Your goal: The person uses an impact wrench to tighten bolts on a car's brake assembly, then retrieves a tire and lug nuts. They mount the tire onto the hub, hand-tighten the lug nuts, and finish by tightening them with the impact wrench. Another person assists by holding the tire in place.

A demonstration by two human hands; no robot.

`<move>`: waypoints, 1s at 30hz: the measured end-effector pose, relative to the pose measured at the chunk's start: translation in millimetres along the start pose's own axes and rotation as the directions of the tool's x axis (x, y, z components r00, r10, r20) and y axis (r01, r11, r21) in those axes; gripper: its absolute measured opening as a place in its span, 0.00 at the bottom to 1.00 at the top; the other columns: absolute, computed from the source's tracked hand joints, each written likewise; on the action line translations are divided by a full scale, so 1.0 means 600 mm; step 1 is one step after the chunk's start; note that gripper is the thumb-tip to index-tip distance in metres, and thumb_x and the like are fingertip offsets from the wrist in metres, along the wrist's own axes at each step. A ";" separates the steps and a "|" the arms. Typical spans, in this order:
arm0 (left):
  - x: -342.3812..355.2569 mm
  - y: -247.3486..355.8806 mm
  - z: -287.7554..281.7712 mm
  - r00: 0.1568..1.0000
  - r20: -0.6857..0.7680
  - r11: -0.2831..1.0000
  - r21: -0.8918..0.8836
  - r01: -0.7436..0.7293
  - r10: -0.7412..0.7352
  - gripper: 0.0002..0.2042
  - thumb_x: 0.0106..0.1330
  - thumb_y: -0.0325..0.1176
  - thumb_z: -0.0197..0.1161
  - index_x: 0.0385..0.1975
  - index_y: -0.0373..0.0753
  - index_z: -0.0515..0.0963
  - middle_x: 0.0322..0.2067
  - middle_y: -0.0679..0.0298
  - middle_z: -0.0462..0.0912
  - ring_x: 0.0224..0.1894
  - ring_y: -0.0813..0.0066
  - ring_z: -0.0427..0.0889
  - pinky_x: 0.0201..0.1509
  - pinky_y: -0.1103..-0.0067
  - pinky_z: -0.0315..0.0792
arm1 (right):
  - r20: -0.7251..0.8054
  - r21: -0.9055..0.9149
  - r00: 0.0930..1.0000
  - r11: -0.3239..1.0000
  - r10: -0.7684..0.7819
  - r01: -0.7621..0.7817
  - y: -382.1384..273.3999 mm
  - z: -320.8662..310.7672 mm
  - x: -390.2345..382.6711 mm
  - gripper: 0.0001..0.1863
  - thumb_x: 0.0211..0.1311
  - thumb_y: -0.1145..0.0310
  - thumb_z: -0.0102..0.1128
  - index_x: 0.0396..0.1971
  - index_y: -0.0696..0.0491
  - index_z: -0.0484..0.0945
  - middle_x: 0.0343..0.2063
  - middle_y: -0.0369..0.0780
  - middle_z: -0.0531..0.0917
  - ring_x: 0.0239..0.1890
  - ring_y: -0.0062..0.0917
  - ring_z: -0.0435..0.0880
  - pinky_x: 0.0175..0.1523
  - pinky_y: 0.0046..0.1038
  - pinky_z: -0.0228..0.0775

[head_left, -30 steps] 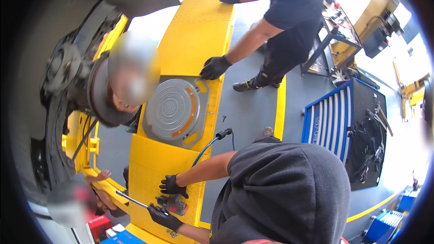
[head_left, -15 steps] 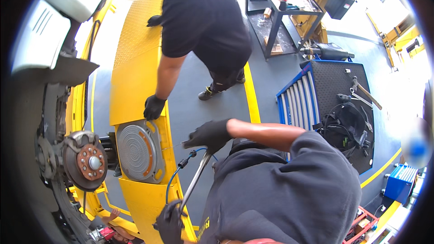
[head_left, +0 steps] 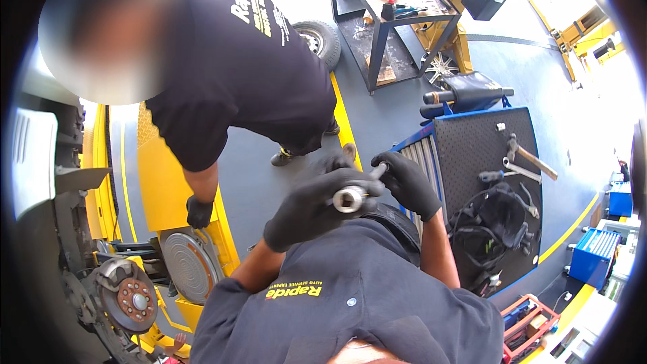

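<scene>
In front of my chest, my gloved left hand (head_left: 313, 205) is closed around a chrome socket wrench (head_left: 348, 199). Its round end, with a dark hole in the middle, points up toward me. Just to the right, my gloved right hand (head_left: 411, 185) closes its fingers on a metal rod end (head_left: 381, 170), apparently of the same tool. Motion blurs the left fingertips, and the gloves hide most of the tool. Farther left stands a brake disc with its hub (head_left: 131, 300), with no wheel on it.
A co-worker in a black shirt (head_left: 249, 61) leans over the yellow ramp (head_left: 165, 178), one gloved hand by a round turntable plate (head_left: 189, 266). At right, a blue tool cabinet (head_left: 472, 145) carries a hammer (head_left: 529, 155), wrenches and a black bag (head_left: 488, 222). Behind it is a metal workbench (head_left: 418, 20).
My hands have come together in front of my chest with the tool, away from the ramp. My view has turned. The co-worker now leans closer; the blue cable no longer shows.
</scene>
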State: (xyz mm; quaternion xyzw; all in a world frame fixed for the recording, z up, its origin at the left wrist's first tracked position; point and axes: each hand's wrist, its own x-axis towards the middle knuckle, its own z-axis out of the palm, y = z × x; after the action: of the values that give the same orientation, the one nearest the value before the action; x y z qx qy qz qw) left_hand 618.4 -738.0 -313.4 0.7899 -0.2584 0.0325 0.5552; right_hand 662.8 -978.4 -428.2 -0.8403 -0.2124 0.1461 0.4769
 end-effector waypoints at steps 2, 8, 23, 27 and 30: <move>0.066 -0.034 0.013 0.996 -0.032 0.994 0.066 -0.086 0.088 0.14 0.56 0.29 0.78 0.43 0.43 0.86 0.41 0.65 0.85 0.49 0.70 0.83 0.54 0.70 0.77 | -0.026 -0.052 0.997 0.996 -0.076 0.075 0.043 -0.014 0.046 0.16 0.61 0.70 0.67 0.49 0.54 0.80 0.41 0.47 0.84 0.45 0.45 0.84 0.51 0.42 0.75; 0.229 -0.183 -0.022 0.993 0.046 0.994 0.015 -0.110 0.110 0.13 0.62 0.27 0.71 0.46 0.43 0.82 0.55 0.59 0.85 0.53 0.64 0.86 0.64 0.67 0.76 | 0.126 -0.329 0.991 0.944 0.038 0.005 0.126 -0.104 0.242 0.22 0.56 0.69 0.70 0.53 0.50 0.80 0.48 0.46 0.84 0.52 0.46 0.83 0.56 0.43 0.75; 0.408 -0.353 -0.155 0.847 -0.433 0.940 -0.274 0.202 -0.308 0.07 0.68 0.17 0.60 0.41 0.36 0.76 0.43 0.56 0.85 0.51 0.67 0.85 0.58 0.70 0.78 | 0.465 -0.447 0.883 0.847 -0.054 0.288 0.122 -0.241 0.807 0.20 0.65 0.57 0.70 0.50 0.56 0.83 0.44 0.47 0.85 0.39 0.39 0.87 0.47 0.39 0.79; 0.454 -0.402 -0.174 0.739 -0.513 0.882 -0.407 0.238 -0.437 0.05 0.68 0.19 0.63 0.40 0.35 0.77 0.43 0.54 0.87 0.50 0.65 0.87 0.59 0.69 0.78 | 0.548 -0.467 0.832 0.855 0.081 0.224 0.131 -0.220 1.006 0.18 0.68 0.54 0.65 0.49 0.51 0.84 0.44 0.49 0.88 0.47 0.45 0.87 0.54 0.42 0.78; 0.509 -0.450 -0.195 0.619 -0.577 0.823 -0.524 0.221 -0.533 0.06 0.67 0.19 0.64 0.41 0.34 0.78 0.43 0.54 0.87 0.49 0.65 0.87 0.57 0.70 0.79 | 0.545 -0.507 0.837 0.809 0.035 0.296 0.260 -0.217 1.167 0.18 0.67 0.54 0.65 0.48 0.51 0.85 0.42 0.50 0.88 0.44 0.47 0.88 0.51 0.44 0.79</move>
State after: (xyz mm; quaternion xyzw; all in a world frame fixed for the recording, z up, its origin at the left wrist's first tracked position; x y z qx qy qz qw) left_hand 1029.6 -679.8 -397.7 0.6209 0.1476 0.1558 0.7539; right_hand 1362.4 -798.0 -527.8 -0.8526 -0.4290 0.2669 0.1334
